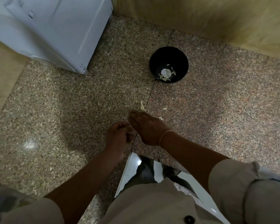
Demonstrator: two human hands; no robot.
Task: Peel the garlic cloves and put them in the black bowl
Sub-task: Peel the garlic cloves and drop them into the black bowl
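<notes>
The black bowl (168, 64) stands on the granite counter (71, 102) towards the back, with several pale peeled garlic cloves (166, 75) in its bottom. My right hand (146, 126) lies flat, fingers straight, palm down on the counter in front of the bowl. My left hand (118, 138) is beside it with curled fingers; whether they hold anything is hidden. A bit of garlic skin (142, 106) and a small garlic piece (164, 108) lie just beyond my right fingertips.
A white appliance (55, 29) stands at the back left of the counter. A wooden wall (217, 18) runs along the back right. The counter's front edge has a notch near my body, with white floor tiles (131, 168) below.
</notes>
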